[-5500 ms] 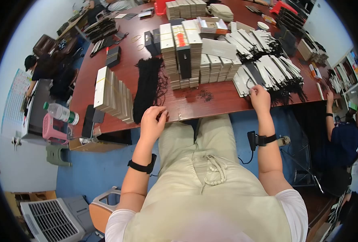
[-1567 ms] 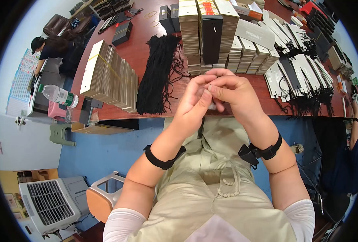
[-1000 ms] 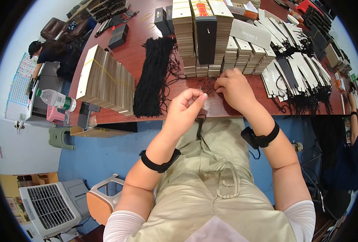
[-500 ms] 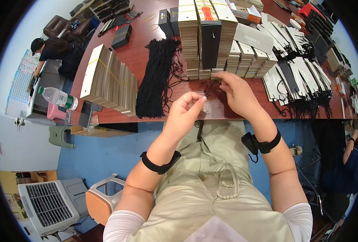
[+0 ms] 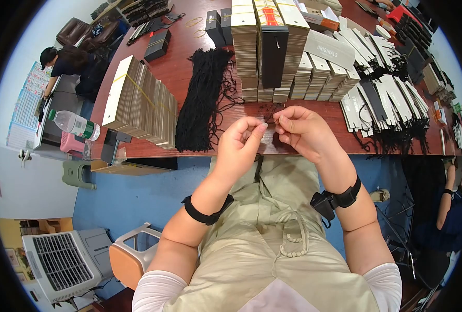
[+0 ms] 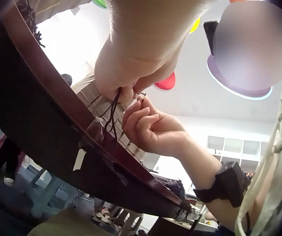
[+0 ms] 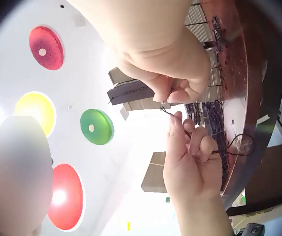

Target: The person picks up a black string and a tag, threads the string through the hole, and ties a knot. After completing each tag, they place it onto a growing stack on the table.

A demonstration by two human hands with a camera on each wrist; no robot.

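Observation:
Close to the table's front edge, my left hand pinches a black cord between thumb and index finger, its other fingers curled. The cord hangs from that hand in the left wrist view, and trails in a loop in the right wrist view. My right hand faces it, fingertips pinching something small at the cord's end; what it is cannot be told. Behind the hands stand banded stacks of tags with a black tag in front. A bundle of black cords lies to the left.
A banded tag stack stands at the table's left. Corded white tags lie spread at the right, below a loose grey-white tag. A bottle is beyond the left edge. Other people are at both sides.
My right hand has come back from near the stacks toward my left hand, its fingertips now close to the left ones. The left hand stays nearly in place.

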